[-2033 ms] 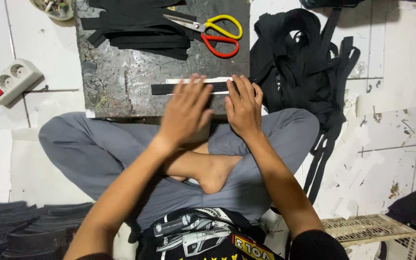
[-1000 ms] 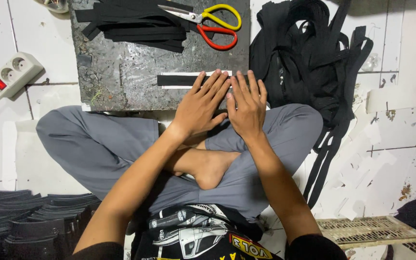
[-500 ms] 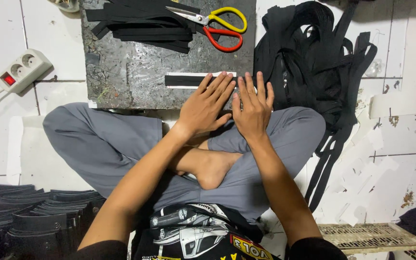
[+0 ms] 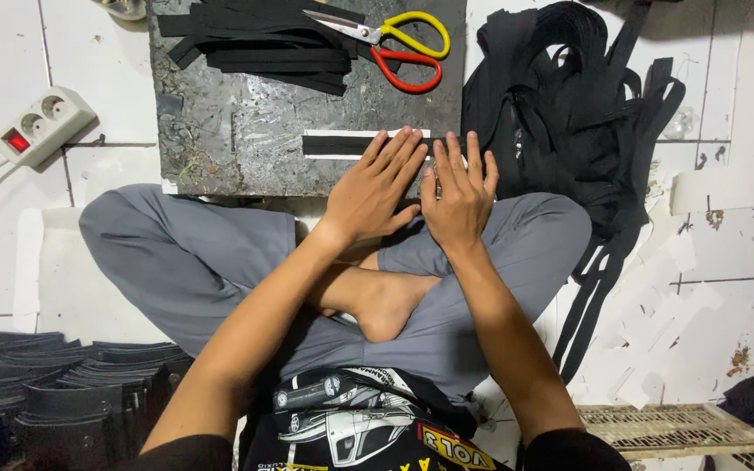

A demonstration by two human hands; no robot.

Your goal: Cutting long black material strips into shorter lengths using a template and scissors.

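**Fingers flat on a black strap strip at the slab's near edge**

Fingers of the left hand lie straight and slightly fanned, tips pressing down on the right end of a short black strap strip; nothing is gripped between them. The right hand lies just beside it, palm down, fingers spread, tips reaching the same end of the strip. Neither hand is closed on anything.

The strip lies flat, its long axis running left to right across the view, backed by a white band that shows along its edges. It runs leftward from under the fingertips, so most of its length is bare on the left hand's side.

It rests near the front edge of a dark, scuffed work slab set on the white tiled floor. At the slab's far edge sit a pile of cut black strips and scissors with yellow and red handles. A heap of uncut black webbing lies to the right, a white power strip to the left, and stacked black pieces by the person's left knee.
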